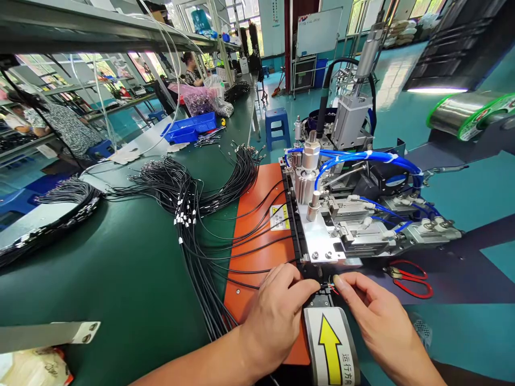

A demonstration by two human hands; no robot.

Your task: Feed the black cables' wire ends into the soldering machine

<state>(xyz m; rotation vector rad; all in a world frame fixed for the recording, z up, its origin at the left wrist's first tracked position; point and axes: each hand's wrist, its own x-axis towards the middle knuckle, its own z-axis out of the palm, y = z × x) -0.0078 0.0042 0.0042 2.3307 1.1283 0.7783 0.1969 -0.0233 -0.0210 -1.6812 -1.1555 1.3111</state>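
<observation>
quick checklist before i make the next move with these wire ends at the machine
1. Right hand pinches the coloured wire ends: ok.
2. Left hand hold: cannot tell, its fingers curl down and hide what is under them.
3. Wire ends seated in the machine: cannot tell, hidden by fingers.
4. Both hands in front of the metal plate, not under it: ok.
5. Red snips lie apart from the right hand: ok.
6. Black cables cross each other by the orange mat: not ok.

The left hand point(277, 316) and the right hand point(380, 316) are seen bare, as are both forearms up to the lower edge. The fingernails are kept short and plain.
</observation>
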